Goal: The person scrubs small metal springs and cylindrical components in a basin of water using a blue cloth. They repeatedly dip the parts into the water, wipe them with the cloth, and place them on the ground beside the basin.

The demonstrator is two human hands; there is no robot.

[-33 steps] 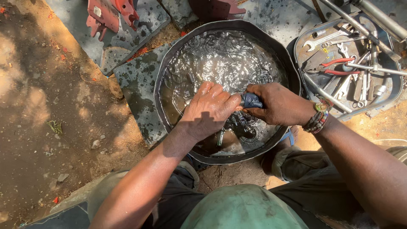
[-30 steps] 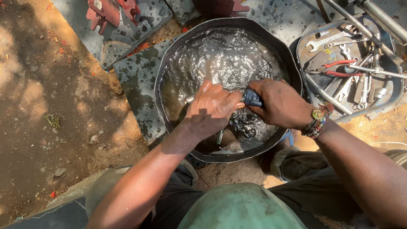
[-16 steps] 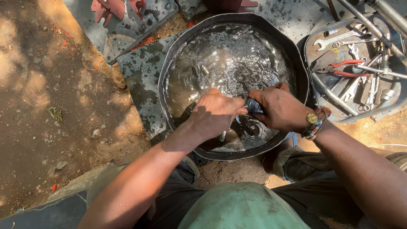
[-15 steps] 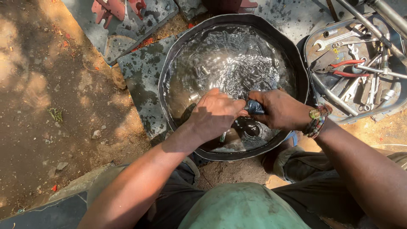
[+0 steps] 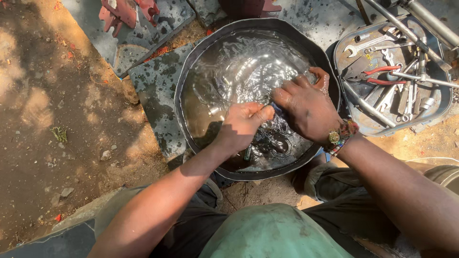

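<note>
Both hands have shifted slightly toward the upper right of the basin since a second ago, and the dark part that showed between them is now mostly hidden under the fingers. At the centre of the frame sits a wide, round, dark metal basin [image 5: 184,119] filled with clear rippling liquid. The left hand [image 5: 241,125] is curled closed, thumb pressed against the fingers, gripping one end of a small dark blue-black metal part [image 5: 276,109] at the liquid's surface. The right hand [image 5: 306,107], wearing a beaded bracelet [image 5: 342,137] at the wrist, is closed over the other end of the same part, fingers bent down into the liquid. Below the hands, several small dark metal pieces [image 5: 267,143] lie submerged on the basin floor, and a few small bolts [image 5: 217,83] rest under the liquid toward the upper left of the basin. At the upper right of the frame a grey metal tray [image 5: 432,112] holds wrenches and red-handled pliers [image 5: 382,75]. Red metal parts [image 5: 125,12] lie on dark slabs at the top left. Washing looks to be partway through: one part is in hand, and the other pieces in the basin remain to be handled.
</note>
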